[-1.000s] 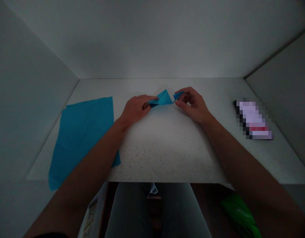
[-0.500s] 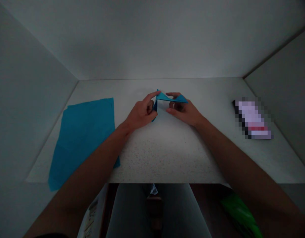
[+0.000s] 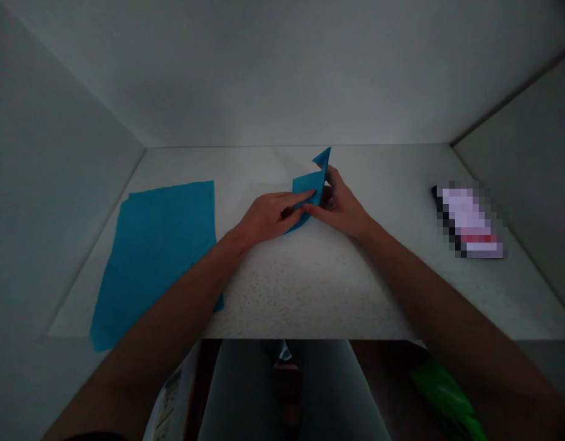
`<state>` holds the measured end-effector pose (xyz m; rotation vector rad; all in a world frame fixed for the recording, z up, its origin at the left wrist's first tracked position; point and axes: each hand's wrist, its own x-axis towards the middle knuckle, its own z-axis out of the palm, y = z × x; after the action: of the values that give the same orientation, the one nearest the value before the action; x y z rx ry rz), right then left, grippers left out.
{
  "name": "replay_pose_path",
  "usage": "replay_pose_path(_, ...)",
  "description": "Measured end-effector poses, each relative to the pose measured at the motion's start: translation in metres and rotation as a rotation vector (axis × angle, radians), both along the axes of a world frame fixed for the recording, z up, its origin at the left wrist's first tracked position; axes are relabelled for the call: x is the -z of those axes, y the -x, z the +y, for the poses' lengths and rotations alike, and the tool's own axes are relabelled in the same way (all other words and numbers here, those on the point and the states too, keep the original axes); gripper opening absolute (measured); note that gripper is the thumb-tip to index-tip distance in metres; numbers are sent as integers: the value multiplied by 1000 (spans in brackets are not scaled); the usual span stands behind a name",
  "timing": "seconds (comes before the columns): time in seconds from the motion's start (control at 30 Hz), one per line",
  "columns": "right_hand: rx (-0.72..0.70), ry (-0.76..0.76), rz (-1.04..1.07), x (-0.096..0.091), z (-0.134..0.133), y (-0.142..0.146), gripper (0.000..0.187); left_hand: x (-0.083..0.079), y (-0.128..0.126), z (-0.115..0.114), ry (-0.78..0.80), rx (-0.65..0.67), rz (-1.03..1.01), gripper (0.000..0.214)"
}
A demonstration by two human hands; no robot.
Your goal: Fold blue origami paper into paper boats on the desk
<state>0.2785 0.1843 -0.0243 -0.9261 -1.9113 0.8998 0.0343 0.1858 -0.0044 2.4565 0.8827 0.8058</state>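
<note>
Over the middle of the white tabletop, both hands are on one folded piece of blue paper (image 3: 308, 182). My left hand (image 3: 270, 215) lies along its left part, index finger stretched across the paper and thumb near the lower edge. My right hand (image 3: 344, 205) grips the right side, fingers behind and thumb in front at the bottom. The right part of the paper stands up, with a small pointed flap bent left at its top. Part of the paper's lower edge is hidden by the fingers.
Larger blue sheets (image 3: 160, 239) lie at the left, overhanging the front edge and partly under my left forearm. A phone (image 3: 470, 223), blurred out, rests at the right. Walls enclose the white table (image 3: 310, 294) at the back and sides. A green bag-like thing (image 3: 445, 392) is below, right.
The folded paper has turned: its right part, level before, now stands upright. My left index finger has come down from the top corner onto the paper's face, and the hands are closer together.
</note>
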Motion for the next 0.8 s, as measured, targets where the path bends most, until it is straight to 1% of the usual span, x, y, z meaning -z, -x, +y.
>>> replay_pose_path(0.13, 20, -32, 3, 2, 2, -2, 101, -3, 0, 0, -15, -62, -14, 51)
replay_pose_path(0.23, 24, -23, 23, 7, 4, -3, 95, -4, 2, 1, -34, -67, -38, 52)
replay_pose_path(0.33, 118, -5, 54, 12, 8, -5, 88, -4, 2, 0, -60, -36, -75, 55)
replay_pose_path(0.43, 214, -5, 44, 10, 10, -8, 72, -5, 2, -2, -49, -51, -116, 58)
replay_pose_path(0.5, 228, -24, 23, 3, 9, -9, 58, -7, 3, -3, -4, -123, -142, 61)
replay_pose_path(0.57, 187, -59, -8, -6, 6, -10, 48, -10, 5, -1, 65, -201, -160, 62)
replay_pose_path(0.63, 94, -94, -46, -13, 2, -9, 45, -12, 8, 1, 124, -236, -164, 60)
replay_pose_path(0.73, -27, -108, -63, -18, -3, -6, 56, -13, 12, 6, 157, -235, -210, 55)
replay_pose_path(0.8, -48, -73, -36, -17, -4, -5, 62, -11, 12, 9, 173, -230, -298, 51)
